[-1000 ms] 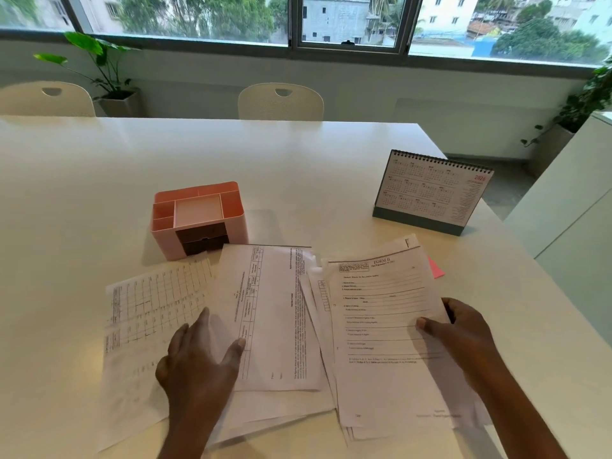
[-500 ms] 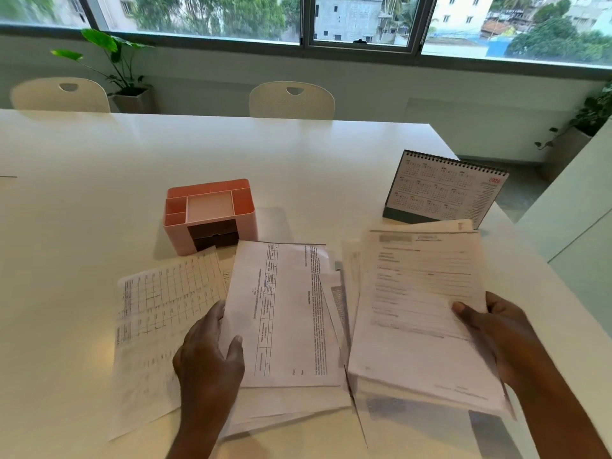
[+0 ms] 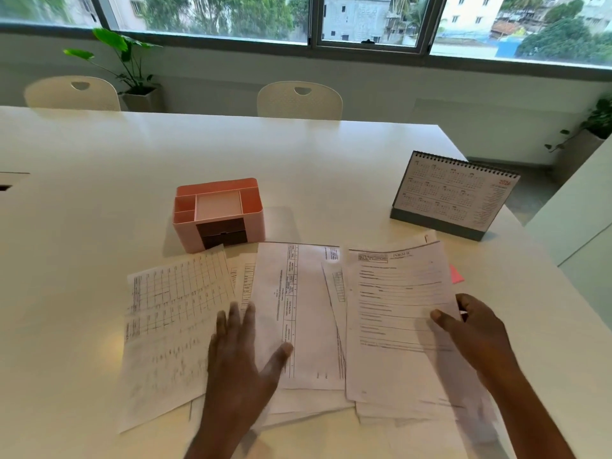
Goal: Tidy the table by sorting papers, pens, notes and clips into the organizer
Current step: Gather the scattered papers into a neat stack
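Several printed sheets lie spread on the white table [image 3: 99, 200] in front of me. A grid-printed sheet [image 3: 172, 313] is at the left, a table-form sheet [image 3: 308, 309] in the middle. My left hand [image 3: 241, 369] rests flat on these, fingers spread. My right hand [image 3: 477, 336] pinches the right edge of a form stack [image 3: 394, 313], thumb on top. A pink sticky note [image 3: 456, 274] peeks out behind that stack. The pink organizer [image 3: 218, 212] stands just beyond the papers, its compartments holding nothing I can see.
A desk calendar [image 3: 453, 197] stands at the right rear of the papers. Two white chairs [image 3: 299, 99] sit at the far table edge, with a potted plant [image 3: 129, 71] by the window. A white cabinet [image 3: 576, 223] is close on the right.
My right hand had lifted the form stack off the table; now it is back down flat. My left hand slid right and spread its fingers over the middle sheets.
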Motion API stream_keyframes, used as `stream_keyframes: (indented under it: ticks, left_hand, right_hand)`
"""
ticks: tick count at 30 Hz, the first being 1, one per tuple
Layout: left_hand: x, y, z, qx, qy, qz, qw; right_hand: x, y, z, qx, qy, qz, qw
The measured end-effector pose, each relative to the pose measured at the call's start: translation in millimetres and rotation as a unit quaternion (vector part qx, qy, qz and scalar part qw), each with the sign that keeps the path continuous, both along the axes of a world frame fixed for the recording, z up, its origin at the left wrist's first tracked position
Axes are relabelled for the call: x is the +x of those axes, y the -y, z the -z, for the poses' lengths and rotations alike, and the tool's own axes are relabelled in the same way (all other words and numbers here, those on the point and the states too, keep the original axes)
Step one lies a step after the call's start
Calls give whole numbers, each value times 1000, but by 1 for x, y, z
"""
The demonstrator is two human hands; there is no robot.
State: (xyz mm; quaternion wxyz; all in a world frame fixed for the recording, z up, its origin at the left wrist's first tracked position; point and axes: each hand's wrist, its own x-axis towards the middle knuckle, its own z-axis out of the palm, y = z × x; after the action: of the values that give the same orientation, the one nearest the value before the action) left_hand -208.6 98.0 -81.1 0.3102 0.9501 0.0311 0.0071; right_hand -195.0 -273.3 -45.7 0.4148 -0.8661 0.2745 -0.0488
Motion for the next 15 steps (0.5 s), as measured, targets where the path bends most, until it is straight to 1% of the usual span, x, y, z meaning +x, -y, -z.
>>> stream_keyframes:
  ticks: [2, 5, 8, 10, 12, 13, 15]
  left_hand:
    - [-1, 0, 4, 57, -24, 42, 997]
    - [-4, -1, 10, 117, -35, 71, 990]
    - [-5, -4, 16, 136, -40, 77, 987]
    - [-7, -3, 17, 144, -38, 84, 985]
    - [-8, -2, 19, 150, -37, 89, 984]
    - [-8, -1, 20, 150, -34, 90, 984]
    - [-8, 0, 20, 154, -35, 91, 983]
  right_hand:
    - [-1, 2, 4, -54, -18, -4, 998]
    - [-5, 0, 3, -81, -45, -17, 996]
    - [-9, -5, 4, -113, -37, -10, 993]
    - [-9, -8, 1, -133, -4, -2, 991]
    - [-6, -11, -5, -117, 8, 0, 993]
    - [-4, -12, -6, -103, 0, 0, 995]
    - [-2, -15, -6, -104, -35, -13, 994]
